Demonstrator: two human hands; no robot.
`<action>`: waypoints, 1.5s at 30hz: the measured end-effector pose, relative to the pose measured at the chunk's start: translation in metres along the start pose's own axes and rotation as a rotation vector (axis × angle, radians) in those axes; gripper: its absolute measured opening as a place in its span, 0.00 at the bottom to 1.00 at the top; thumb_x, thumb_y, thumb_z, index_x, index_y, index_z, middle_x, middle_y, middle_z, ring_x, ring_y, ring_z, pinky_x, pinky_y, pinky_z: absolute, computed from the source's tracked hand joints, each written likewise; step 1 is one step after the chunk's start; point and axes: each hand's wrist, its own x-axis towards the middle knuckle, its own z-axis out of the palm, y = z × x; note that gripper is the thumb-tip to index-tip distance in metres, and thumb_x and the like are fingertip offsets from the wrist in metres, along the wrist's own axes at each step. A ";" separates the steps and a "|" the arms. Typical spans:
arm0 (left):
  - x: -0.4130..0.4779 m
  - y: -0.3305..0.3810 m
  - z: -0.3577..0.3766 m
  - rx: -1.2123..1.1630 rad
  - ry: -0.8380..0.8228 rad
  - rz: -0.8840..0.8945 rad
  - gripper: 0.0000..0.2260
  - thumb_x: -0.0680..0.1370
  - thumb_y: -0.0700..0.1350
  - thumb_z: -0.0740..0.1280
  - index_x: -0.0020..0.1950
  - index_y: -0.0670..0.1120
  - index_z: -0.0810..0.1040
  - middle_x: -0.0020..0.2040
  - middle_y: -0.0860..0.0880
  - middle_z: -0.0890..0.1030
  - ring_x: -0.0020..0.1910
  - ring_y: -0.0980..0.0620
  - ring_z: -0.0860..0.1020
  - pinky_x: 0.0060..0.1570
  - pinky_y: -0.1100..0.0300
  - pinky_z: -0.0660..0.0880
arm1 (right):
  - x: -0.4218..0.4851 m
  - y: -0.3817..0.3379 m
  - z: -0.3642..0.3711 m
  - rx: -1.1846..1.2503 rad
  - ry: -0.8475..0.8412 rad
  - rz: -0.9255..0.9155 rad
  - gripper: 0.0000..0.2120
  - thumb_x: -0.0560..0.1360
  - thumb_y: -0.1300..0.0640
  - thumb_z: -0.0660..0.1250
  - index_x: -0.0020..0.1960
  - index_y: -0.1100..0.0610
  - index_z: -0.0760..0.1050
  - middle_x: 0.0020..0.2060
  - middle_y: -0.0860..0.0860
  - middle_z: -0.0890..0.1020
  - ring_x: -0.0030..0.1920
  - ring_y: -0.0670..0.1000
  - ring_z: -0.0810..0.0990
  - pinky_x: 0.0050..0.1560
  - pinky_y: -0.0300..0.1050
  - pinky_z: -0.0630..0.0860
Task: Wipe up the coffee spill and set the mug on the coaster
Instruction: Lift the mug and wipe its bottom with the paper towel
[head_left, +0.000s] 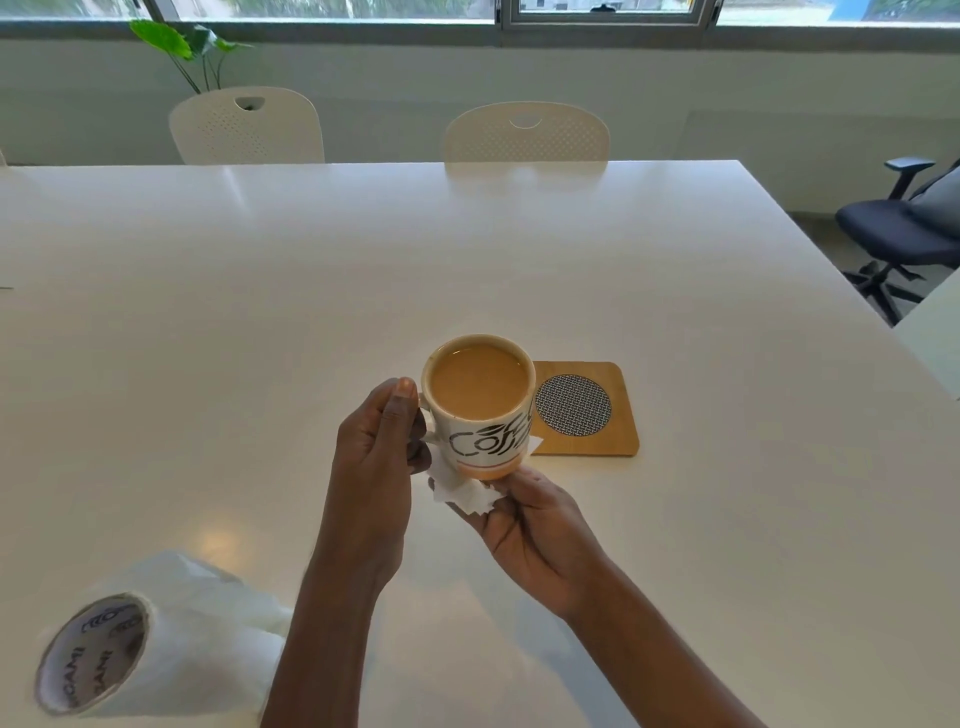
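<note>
A white mug (488, 415) with black lettering, full of milky coffee, is held above the white table (260, 291). My left hand (376, 457) grips its handle. Under the mug's base my right hand (524, 514) presses a crumpled white tissue (465, 493) against the bottom. A square wooden coaster (618, 415) with a round woven patch lies on the table just right of and behind the mug, with nothing on it. No spill shows on the table surface.
A roll of paper towel (135, 644) lies on its side at the near left. Two white chairs (527, 132) stand at the far edge, a dark office chair (904, 228) at the right, and a plant (182, 47) by the window.
</note>
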 end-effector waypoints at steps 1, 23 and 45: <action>0.000 0.000 -0.001 0.004 -0.001 0.000 0.21 0.89 0.49 0.55 0.36 0.52 0.70 0.33 0.54 0.66 0.35 0.56 0.67 0.37 0.60 0.69 | -0.002 0.000 -0.001 0.002 -0.003 0.016 0.18 0.82 0.71 0.58 0.66 0.69 0.82 0.72 0.69 0.78 0.73 0.67 0.78 0.74 0.62 0.75; -0.004 -0.011 -0.007 -0.022 -0.041 -0.011 0.19 0.84 0.56 0.59 0.42 0.42 0.69 0.35 0.51 0.65 0.37 0.53 0.64 0.39 0.54 0.66 | -0.038 -0.070 -0.033 -0.162 0.206 0.158 0.24 0.71 0.71 0.63 0.68 0.72 0.71 0.57 0.70 0.86 0.51 0.65 0.90 0.43 0.55 0.88; -0.001 -0.049 -0.006 -0.084 -0.061 -0.075 0.18 0.82 0.59 0.61 0.39 0.48 0.73 0.35 0.53 0.66 0.36 0.54 0.65 0.38 0.57 0.66 | -0.010 -0.119 -0.026 -0.087 0.227 -0.082 0.25 0.71 0.70 0.64 0.68 0.69 0.75 0.59 0.64 0.86 0.54 0.60 0.89 0.48 0.48 0.89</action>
